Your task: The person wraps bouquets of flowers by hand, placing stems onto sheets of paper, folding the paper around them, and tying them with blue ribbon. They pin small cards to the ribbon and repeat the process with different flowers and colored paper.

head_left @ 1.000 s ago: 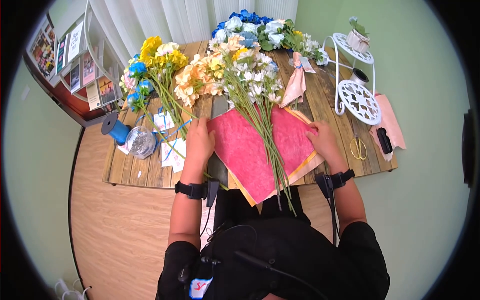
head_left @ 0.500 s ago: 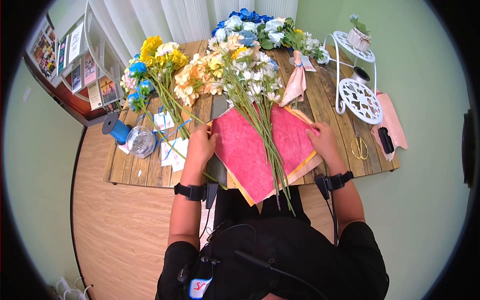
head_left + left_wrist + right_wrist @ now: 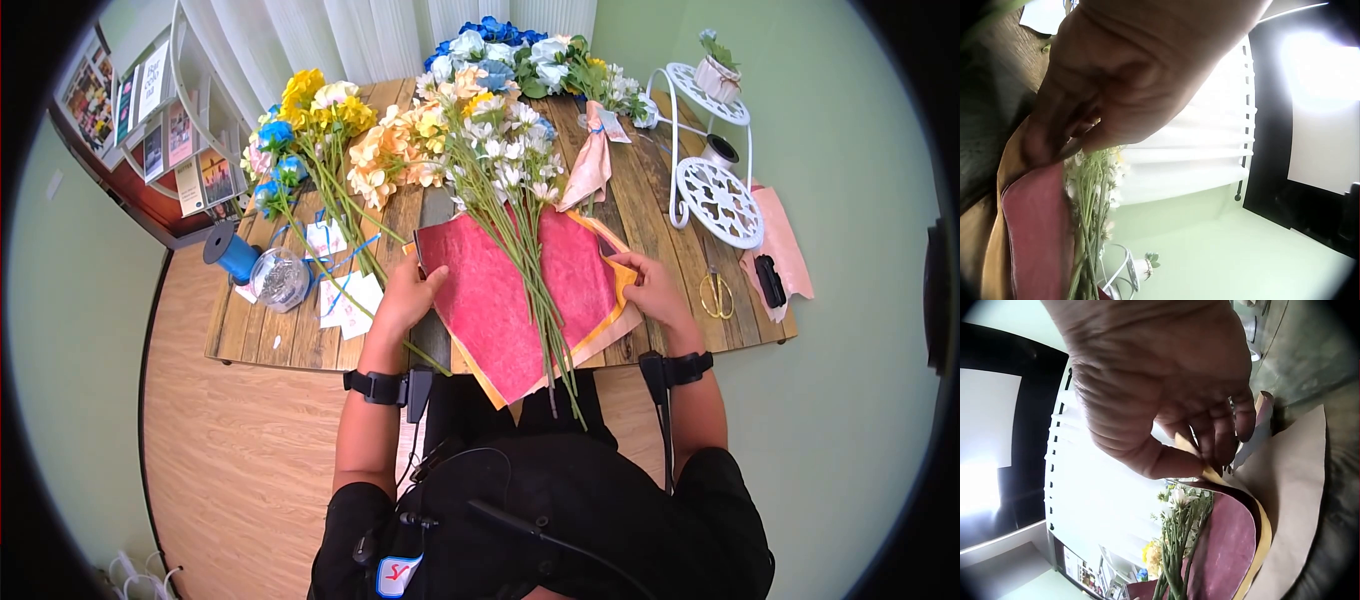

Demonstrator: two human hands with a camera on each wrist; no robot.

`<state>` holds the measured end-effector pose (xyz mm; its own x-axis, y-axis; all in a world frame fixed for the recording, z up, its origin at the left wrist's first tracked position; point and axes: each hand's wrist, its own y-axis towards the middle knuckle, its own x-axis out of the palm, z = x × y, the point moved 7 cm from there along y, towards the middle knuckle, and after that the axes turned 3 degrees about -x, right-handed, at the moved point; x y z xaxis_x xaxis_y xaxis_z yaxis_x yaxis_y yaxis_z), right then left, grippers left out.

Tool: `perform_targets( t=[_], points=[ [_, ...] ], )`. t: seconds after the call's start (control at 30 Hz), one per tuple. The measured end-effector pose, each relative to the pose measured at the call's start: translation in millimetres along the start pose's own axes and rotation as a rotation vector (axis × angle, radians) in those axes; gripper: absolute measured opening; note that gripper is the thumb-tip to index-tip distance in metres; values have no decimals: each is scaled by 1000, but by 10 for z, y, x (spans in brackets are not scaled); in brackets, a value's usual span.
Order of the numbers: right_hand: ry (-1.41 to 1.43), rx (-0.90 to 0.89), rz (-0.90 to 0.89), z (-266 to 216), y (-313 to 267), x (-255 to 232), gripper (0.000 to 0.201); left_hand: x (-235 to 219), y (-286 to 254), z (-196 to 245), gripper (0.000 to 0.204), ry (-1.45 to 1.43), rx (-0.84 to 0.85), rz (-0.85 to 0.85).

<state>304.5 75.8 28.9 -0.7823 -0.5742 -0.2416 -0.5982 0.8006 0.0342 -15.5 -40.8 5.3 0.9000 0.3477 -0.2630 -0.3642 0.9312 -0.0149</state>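
Red-pink wrapping paper (image 3: 480, 320), layered over yellow and pale pink sheets, lies at the table's front edge. White flowers (image 3: 510, 150) rest across it, their long green stems (image 3: 540, 300) reaching past its lower corner. My left hand (image 3: 402, 298) pinches the paper's left edge, which curls upward. At the opposite side my right hand (image 3: 655, 292) pinches a raised edge between thumb and fingers. In the right wrist view, the yellow sheet (image 3: 1264, 534) bends up with the red-pink one, while the pale outer sheet (image 3: 1294, 487) stands apart from them.
Yellow and blue flowers (image 3: 300, 130), a blue ribbon spool (image 3: 232, 255) and a clear jar (image 3: 281, 280) lie to the left. Peach flowers (image 3: 385, 155) are behind the paper. Scissors (image 3: 716, 295) and a white two-tier stand (image 3: 718, 203) are on the right.
Both side edges of the red-pink paper have risen and curled inward between my fingers. My right hand has turned up the yellow layer. The flowers have stayed nearly in place.
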Motion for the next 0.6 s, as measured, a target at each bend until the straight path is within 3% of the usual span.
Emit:
perform_targets(
  t=[0.13,0.23,0.3,0.33,0.4,0.43,0.5,0.53,0.6],
  points=[
    [-15,-15,26,136,20,-46,41,-15,12,-79,31,18,50,26],
    [-235,-90,130,144,16,-76,40,-23,-32,-43,30,-48,-7,51],
    [-656,-204,455,-43,-71,-135,37,-22,-82,57,28,159,-7,89],
    [-656,-216,442,-111,-78,-97,37,-14,-80,14,28,156,-11,105],
    [-1077,-516,596,-503,-211,26,34,41,-69,-38,29,297,82,130],
    [-1071,-531,583,-405,-185,14,34,60,-200,238,32,400,-12,93],
    [-635,-370,413,43,-29,-166,27,93,-213,194,32,350,46,112],
    [-634,-378,405,15,-26,-165,27,104,-204,150,33,301,112,113],
    [-60,205,311,385,2,-211,26,115,-161,23,36,295,104,90]
  ],
)
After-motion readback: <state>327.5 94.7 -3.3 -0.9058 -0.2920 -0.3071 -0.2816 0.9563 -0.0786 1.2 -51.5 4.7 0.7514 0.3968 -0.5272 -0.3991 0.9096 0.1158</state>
